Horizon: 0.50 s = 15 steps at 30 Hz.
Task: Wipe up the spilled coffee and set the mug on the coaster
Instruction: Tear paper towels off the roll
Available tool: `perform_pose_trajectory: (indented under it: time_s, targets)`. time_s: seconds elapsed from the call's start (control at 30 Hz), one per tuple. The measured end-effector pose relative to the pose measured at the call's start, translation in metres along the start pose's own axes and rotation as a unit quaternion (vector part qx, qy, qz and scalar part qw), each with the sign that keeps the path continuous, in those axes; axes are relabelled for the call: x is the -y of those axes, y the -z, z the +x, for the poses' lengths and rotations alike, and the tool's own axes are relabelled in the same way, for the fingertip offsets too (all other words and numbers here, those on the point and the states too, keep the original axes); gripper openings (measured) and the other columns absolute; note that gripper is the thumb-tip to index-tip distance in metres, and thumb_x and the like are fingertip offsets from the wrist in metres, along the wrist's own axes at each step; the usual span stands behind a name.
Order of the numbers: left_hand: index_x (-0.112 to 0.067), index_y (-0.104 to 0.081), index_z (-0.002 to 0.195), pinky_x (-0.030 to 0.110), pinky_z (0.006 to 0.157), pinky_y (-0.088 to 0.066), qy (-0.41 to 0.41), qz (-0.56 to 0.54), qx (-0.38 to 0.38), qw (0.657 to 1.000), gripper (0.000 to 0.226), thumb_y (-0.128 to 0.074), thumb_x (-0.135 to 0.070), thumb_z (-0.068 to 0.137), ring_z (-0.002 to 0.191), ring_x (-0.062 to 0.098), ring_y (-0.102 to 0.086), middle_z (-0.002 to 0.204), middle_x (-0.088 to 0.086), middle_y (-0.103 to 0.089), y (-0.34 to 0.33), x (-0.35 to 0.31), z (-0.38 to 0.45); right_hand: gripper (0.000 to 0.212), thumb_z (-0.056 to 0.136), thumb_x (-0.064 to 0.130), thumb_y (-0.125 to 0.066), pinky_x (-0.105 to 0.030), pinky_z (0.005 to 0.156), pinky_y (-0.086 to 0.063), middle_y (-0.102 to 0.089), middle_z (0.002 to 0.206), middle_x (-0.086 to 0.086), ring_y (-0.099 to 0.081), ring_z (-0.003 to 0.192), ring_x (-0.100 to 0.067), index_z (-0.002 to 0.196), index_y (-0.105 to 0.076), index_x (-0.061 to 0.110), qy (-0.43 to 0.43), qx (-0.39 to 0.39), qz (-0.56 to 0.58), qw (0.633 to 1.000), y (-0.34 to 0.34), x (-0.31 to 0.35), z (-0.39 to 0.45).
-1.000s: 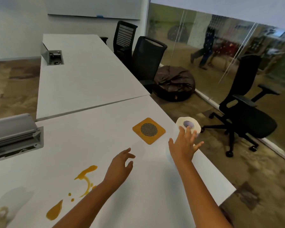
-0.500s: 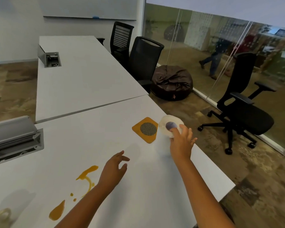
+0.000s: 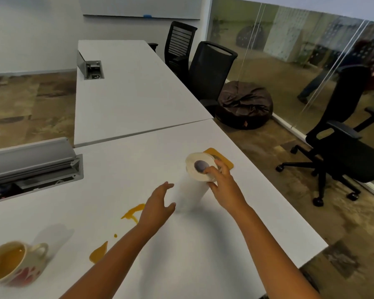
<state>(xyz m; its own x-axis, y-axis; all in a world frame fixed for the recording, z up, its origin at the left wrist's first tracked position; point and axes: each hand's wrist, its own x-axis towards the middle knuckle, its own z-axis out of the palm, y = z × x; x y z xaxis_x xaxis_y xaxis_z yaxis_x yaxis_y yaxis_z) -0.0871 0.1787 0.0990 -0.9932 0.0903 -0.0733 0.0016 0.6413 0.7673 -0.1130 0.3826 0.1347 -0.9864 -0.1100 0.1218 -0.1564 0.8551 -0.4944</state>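
The lone head view looked forward and down from close above both hands, the table (image 3: 138,100) stretching away beyond them.

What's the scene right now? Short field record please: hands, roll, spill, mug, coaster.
right hand: grips the top of the white paper towel roll
left hand: open, beside the roll's lower part, apart from it
paper towel roll: upright on the white table, partly hiding the coaster
spill: orange-brown coffee puddles, unwiped
mug: white patterned ceramic mug, still holding coffee, near left corner
coaster: square orange coaster, bare of the mug
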Motion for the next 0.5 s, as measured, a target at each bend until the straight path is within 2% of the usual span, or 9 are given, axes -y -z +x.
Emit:
perform_pose_trajectory:
  time_s: [0.07, 0.13, 0.17, 0.23, 0.3, 0.4, 0.5]
  targets:
    - [-0.023, -0.035, 0.137, 0.025, 0.104, -0.03, 0.005, 0.0, -0.003, 1.0, 0.061, -0.063, -0.017, 0.084, 0.135, 0.015, -0.033, 0.148, -0.001, -0.033, 0.005, 0.001, 0.005, 0.032, 0.09, 0.017, -0.055, -0.048, 0.109, -0.034, -0.024, 0.15, -0.005, -0.03, 0.135, -0.036, 0.121, -0.055, 0.027, -0.02, 0.021, 0.054, 0.998, -0.003, 0.004, 0.003]
    - [-0.022, -0.032, 0.139, 0.025, 0.105, -0.03, 0.008, 0.006, -0.001, 1.0, 0.064, -0.064, -0.018, 0.083, 0.135, 0.015, -0.033, 0.149, 0.0, -0.032, 0.011, 0.003, 0.008, 0.03, 0.09, 0.019, -0.057, -0.041, 0.109, -0.033, -0.022, 0.151, -0.001, -0.027, 0.136, -0.033, 0.115, -0.054, 0.036, -0.037, 0.045, 0.113, 0.992, -0.001, 0.007, 0.006]
    - [-0.021, -0.03, 0.139, 0.026, 0.105, -0.03, 0.007, 0.014, 0.003, 1.0, 0.066, -0.064, -0.019, 0.083, 0.135, 0.015, -0.033, 0.149, 0.0, -0.031, 0.014, 0.005, 0.008, 0.03, 0.09, 0.019, -0.057, -0.038, 0.108, -0.032, -0.022, 0.152, -0.001, -0.025, 0.137, -0.033, 0.114, -0.054, 0.036, -0.035, 0.063, 0.106, 0.992, 0.0, 0.007, 0.009]
    - [-0.022, -0.026, 0.142, 0.026, 0.104, -0.032, 0.002, 0.037, 0.01, 0.999, 0.07, -0.064, -0.019, 0.083, 0.135, 0.016, -0.032, 0.151, 0.0, -0.028, 0.019, 0.01, 0.008, 0.028, 0.09, 0.015, -0.057, -0.043, 0.112, -0.028, -0.02, 0.153, -0.001, -0.023, 0.137, -0.033, 0.11, -0.055, 0.033, -0.01, 0.097, 0.056, 0.994, 0.002, 0.006, 0.014]
    - [-0.026, -0.021, 0.143, 0.029, 0.104, -0.033, -0.019, 0.065, 0.01, 0.998, 0.076, -0.065, -0.018, 0.082, 0.136, 0.017, -0.031, 0.153, -0.001, -0.024, 0.026, 0.012, 0.009, 0.027, 0.09, 0.013, -0.057, -0.048, 0.113, -0.027, -0.022, 0.153, 0.001, -0.026, 0.136, -0.031, 0.109, -0.055, 0.032, 0.009, 0.129, 0.057, 0.99, 0.005, 0.008, 0.017]
    - [-0.031, -0.014, 0.144, 0.036, 0.104, -0.037, -0.094, 0.125, -0.015, 0.988, 0.084, -0.068, -0.017, 0.08, 0.137, 0.022, -0.032, 0.155, -0.001, -0.017, 0.038, 0.007, 0.017, 0.041, 0.089, 0.011, -0.058, -0.051, 0.111, -0.03, -0.028, 0.15, 0.001, -0.03, 0.136, -0.027, 0.122, -0.049, 0.034, 0.019, 0.143, 0.095, 0.985, 0.006, 0.012, 0.016]
    - [-0.033, -0.016, 0.144, 0.037, 0.1, -0.041, -0.203, 0.199, -0.025, 0.958, 0.089, -0.071, -0.015, 0.077, 0.134, 0.025, -0.035, 0.156, 0.0, -0.015, 0.047, -0.005, 0.03, 0.062, 0.088, 0.013, -0.061, -0.053, 0.111, -0.03, -0.033, 0.149, 0.001, -0.033, 0.136, -0.023, 0.138, -0.033, 0.036, 0.006, 0.128, 0.099, 0.987, 0.008, 0.015, 0.012]
